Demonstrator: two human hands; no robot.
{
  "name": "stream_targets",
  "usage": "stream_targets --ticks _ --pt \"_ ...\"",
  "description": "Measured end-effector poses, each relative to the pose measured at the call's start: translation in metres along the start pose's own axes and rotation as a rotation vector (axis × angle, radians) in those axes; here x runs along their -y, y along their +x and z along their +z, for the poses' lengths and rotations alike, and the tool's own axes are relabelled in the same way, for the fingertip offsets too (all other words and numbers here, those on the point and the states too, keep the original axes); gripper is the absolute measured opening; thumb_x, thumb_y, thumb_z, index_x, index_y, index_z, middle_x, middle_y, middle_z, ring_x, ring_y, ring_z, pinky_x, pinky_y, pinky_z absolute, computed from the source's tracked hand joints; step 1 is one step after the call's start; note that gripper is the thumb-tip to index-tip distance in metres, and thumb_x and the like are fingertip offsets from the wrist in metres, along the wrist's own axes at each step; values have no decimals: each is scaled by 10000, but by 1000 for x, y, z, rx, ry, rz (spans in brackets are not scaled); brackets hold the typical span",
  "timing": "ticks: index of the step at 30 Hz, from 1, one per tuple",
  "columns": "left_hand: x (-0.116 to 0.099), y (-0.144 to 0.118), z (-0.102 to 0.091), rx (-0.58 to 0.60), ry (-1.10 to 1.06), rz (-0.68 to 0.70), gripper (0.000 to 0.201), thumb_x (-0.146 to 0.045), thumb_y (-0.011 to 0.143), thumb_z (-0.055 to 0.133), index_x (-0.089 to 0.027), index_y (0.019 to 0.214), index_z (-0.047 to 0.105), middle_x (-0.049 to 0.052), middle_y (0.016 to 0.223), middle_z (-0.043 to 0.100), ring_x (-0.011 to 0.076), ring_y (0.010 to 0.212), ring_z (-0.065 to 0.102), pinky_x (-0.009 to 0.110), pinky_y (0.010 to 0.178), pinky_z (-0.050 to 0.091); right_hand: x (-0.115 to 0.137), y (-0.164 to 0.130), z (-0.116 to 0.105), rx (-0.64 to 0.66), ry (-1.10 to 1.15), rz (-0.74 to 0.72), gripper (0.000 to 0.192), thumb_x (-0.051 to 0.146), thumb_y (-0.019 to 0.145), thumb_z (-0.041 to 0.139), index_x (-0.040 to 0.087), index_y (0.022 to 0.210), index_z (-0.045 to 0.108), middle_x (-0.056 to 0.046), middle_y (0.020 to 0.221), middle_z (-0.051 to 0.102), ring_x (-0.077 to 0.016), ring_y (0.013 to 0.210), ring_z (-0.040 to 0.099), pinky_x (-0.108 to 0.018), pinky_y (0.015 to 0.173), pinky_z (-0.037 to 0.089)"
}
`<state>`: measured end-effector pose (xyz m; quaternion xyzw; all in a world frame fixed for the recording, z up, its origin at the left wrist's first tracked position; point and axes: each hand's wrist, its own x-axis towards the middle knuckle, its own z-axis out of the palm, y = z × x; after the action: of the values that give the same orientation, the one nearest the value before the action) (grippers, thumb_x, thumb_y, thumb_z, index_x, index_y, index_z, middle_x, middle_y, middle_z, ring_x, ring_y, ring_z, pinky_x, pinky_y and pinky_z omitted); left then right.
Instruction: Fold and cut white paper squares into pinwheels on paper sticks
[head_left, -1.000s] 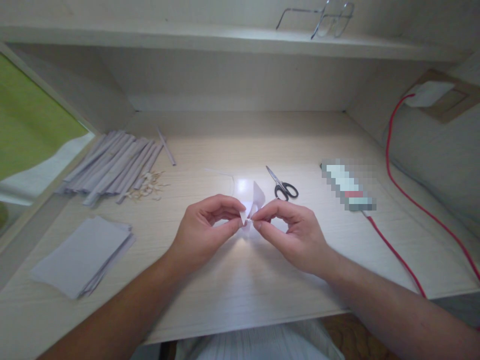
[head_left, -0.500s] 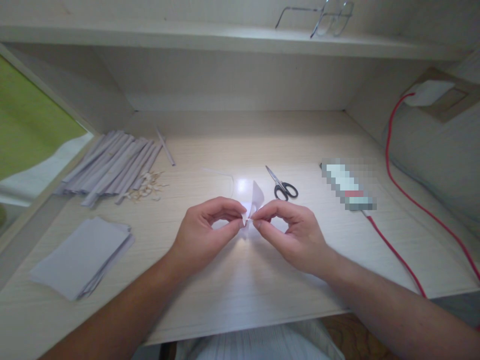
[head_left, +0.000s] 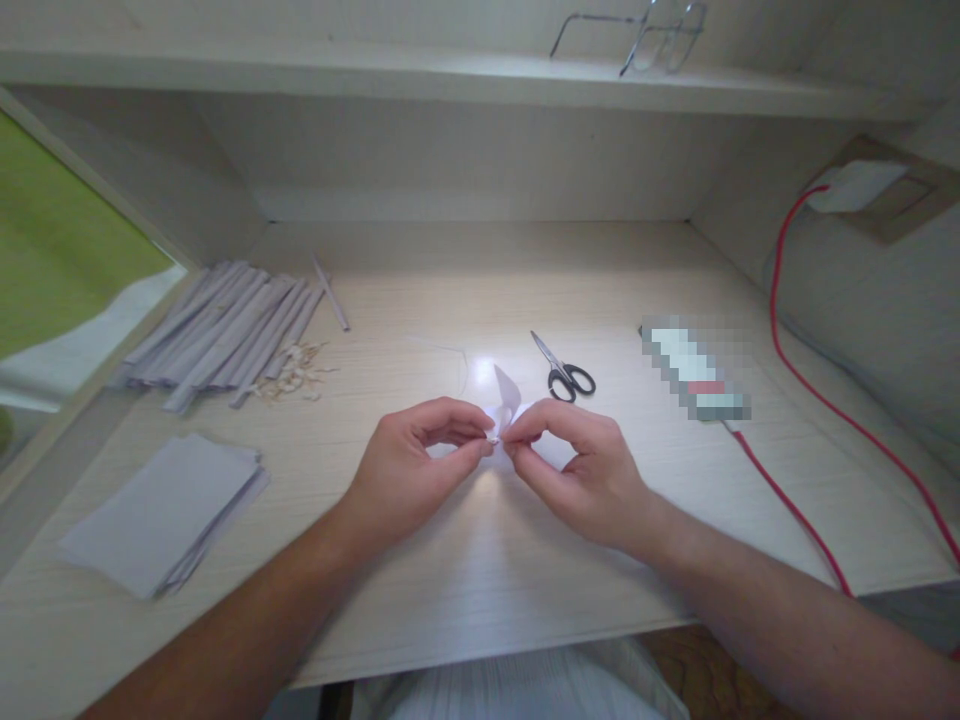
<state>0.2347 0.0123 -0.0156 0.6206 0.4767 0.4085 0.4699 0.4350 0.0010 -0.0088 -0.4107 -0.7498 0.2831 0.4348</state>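
Observation:
My left hand [head_left: 424, 455] and my right hand [head_left: 581, 460] meet fingertip to fingertip above the middle of the desk. Between them is a small piece of white paper [head_left: 507, 386], one flap of it standing up behind the fingers. Thumb and forefinger of each hand pinch its bunched lower end, which is mostly hidden. Beyond my left hand a thin, pale, bent strand [head_left: 463, 365] lies on the wood. Black-handled scissors [head_left: 562, 370] rest just beyond my right hand, blades pointing away.
At the left lies a pile of rolled paper tubes [head_left: 217, 330], with small curled scraps [head_left: 295, 373] beside it. Nearer is a stack of paper sheets [head_left: 161, 510]. A blurred-out phone-like device [head_left: 694, 370] with a red cable [head_left: 795, 520] lies right. Glasses [head_left: 637, 35] sit on the shelf.
The paper's standing flap has tilted slightly left, and the fingertips have drawn closer together around the bunched end. Everything else lies as before.

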Motion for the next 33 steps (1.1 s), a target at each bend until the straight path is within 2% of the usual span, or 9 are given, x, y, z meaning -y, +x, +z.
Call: stream_targets --ticks 18,22,27,33 --pt "-1 0 2 7 154 66 163 -87 796 718 -200 894 783 -4 856 805 148 794 760 233 779 612 -3 1 -2 73 -87 -166 193 15 846 594 167 902 701 -64 871 724 -190 819 679 -309 738 528" --pt "-2 -1 2 8 165 72 161 -96 801 721 -208 897 787 -8 865 809 144 794 761 229 777 615 -5 1 -1 68 -123 -195 189 11 834 596 162 846 708 -80 887 724 -195 822 680 -308 727 531" --pt "-2 -1 2 8 146 77 144 -107 804 731 -205 895 785 -9 868 809 136 797 762 213 778 614 -3 1 -1 42 -53 -154 177 23 844 618 161 820 725 -71 873 737 -170 808 695 -277 723 538" --pt "-4 -2 2 15 165 98 130 -112 812 736 -197 896 790 -2 864 807 139 796 756 218 783 615 -1 1 -1 26 -14 -82 214 17 824 628 165 906 759 -44 858 762 -150 776 706 -265 730 537"
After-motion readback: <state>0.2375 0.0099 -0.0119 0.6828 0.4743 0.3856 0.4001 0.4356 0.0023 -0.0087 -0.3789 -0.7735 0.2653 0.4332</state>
